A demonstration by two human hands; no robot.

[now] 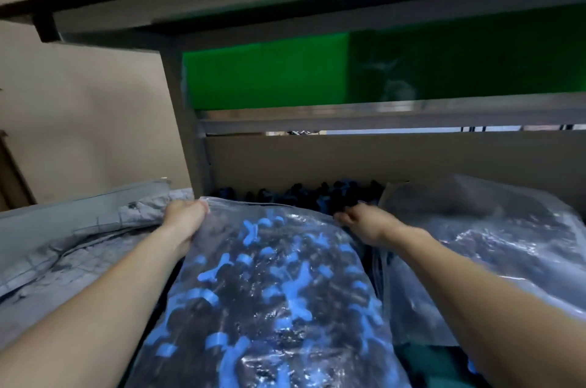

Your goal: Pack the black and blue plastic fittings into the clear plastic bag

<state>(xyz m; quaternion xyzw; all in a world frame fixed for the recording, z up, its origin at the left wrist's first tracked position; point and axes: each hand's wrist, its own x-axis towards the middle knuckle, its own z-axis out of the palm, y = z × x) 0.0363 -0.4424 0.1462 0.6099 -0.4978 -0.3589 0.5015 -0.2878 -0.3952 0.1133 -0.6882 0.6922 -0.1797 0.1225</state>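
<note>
Head cam: the clear plastic bag (320, 352), stuffed with fittings (296, 294), lay between my arms. Left hand (185, 221) gripped its top corner. Right hand (363, 224) was on the other corner, grip unclear. Probably heavy, floppy and slippery, so grab both mouth corners.

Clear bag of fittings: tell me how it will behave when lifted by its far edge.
Probably heavy: the clear bag bulges, packed with black and blue fittings. Likely floppy, sagging below where the left hand grips its corner. The glossy film may slip.

text: none legible | labels: none | numbers: none
</note>
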